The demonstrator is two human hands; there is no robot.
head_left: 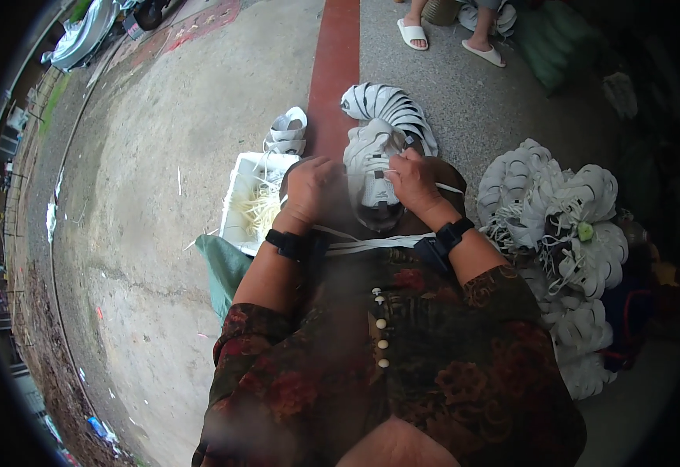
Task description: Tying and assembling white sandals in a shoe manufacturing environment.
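Note:
A white shoe upper point(376, 165) lies over my lap, its dark opening toward me and white lace crossing its front. On its right side, my right hand point(416, 183) is closed in a pinch on a white shoelace point(450, 188), which trails out past the wrist. My left hand point(311, 191) is held left of the upper, apart from it, with the fingers curled shut. A bit of white lace shows at that hand's outer edge, though the fingertips are hidden. More white laces point(371, 244) lie across my lap in front of my body.
Left of my lap is a white box point(235, 204) of loose laces, with shoe uppers point(287, 132) behind it. A row of nested uppers point(394, 109) curves beyond my knees. Many laced uppers point(546, 202) are heaped on the right. Another person's feet in white slippers point(413, 34) are ahead.

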